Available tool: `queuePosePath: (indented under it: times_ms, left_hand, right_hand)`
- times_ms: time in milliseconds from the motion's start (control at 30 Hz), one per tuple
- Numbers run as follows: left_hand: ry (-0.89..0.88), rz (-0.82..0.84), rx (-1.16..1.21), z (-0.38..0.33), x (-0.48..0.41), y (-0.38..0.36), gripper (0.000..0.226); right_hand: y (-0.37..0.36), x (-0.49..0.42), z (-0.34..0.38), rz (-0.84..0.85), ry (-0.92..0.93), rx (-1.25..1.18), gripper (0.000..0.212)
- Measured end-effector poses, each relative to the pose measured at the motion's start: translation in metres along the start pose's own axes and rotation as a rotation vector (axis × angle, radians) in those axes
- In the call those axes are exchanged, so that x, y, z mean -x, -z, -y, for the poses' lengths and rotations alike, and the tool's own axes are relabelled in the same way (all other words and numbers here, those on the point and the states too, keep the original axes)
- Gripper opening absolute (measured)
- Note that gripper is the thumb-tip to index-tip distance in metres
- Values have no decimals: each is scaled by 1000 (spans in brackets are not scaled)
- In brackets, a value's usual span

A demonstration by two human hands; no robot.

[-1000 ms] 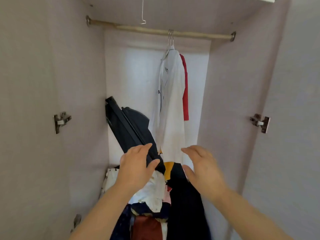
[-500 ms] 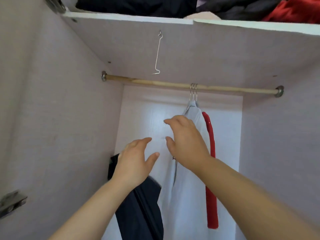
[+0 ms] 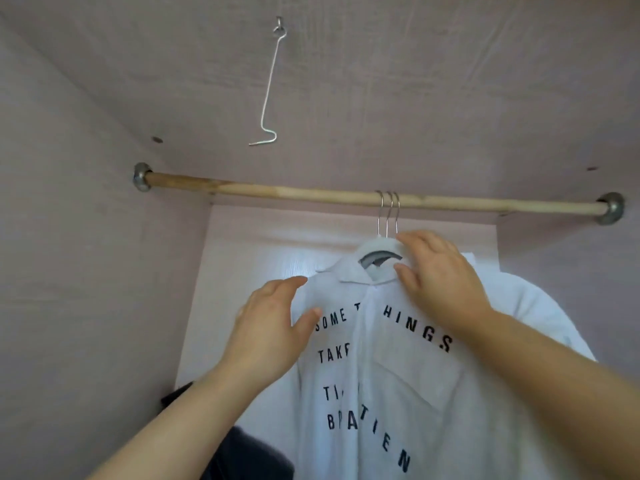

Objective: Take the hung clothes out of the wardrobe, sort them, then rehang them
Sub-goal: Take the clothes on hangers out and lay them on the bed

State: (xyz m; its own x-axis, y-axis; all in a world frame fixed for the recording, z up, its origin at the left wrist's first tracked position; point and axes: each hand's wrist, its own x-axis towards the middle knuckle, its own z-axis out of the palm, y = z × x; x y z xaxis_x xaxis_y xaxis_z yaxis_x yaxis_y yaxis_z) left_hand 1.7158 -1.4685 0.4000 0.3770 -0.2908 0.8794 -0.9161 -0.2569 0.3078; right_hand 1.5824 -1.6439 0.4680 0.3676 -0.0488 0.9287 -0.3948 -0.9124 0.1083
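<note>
The shirt [image 3: 398,375], white with black lettering, hangs on the rod [image 3: 277,192] right of its middle, under three wire hooks [image 3: 388,213] bunched together. The right hand [image 3: 440,278] lies over the collar just below those hooks, fingers stretched across the hanger's shoulder and thumb on the collar. It is not clamped yet, and is probably placed there to lift the hook off the rod. The left hand [image 3: 273,327] is spread open against the shirt's chest, likely to steady the cloth and keep it facing out. The hands are apart, one on each side of the placket. A bent wire [image 3: 268,88] dangles from the ceiling panel, and a dark garment [image 3: 242,455] shows low down.

Half a second ago the shirt hung edge-on with a red garment beside it, and both hands were short of it. Now its front faces out, the red one is hidden, and the right hand has reached the collar.
</note>
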Motion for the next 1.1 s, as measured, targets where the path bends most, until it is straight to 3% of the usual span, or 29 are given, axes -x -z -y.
queuePosePath:
  times_ms: [167,333,600,700,867,1100]
  left_hand:
    - [-86,10,23,13,-35,-17,54]
    - [-163,-43,83,22,-61,-20,53]
    - [-171,-175,54,31,-74,-1,52]
    - [-138,-246,54,46,-50,11,48]
    - [-40,-212,26,77,35,25,46]
    - [259,-149,-100,97,183,43,38]
  right_hand:
    - [-22,-25,-13,-13,-45,120,38]
    - [-31,-42,-9,-85,-75,147,14]
    - [-17,-59,17,-296,-23,45,27]
    - [-21,-33,41,-314,39,-10,27]
    - [-36,35,79,-316,80,-189,27]
    - [-78,131,123,-298,330,-342,25]
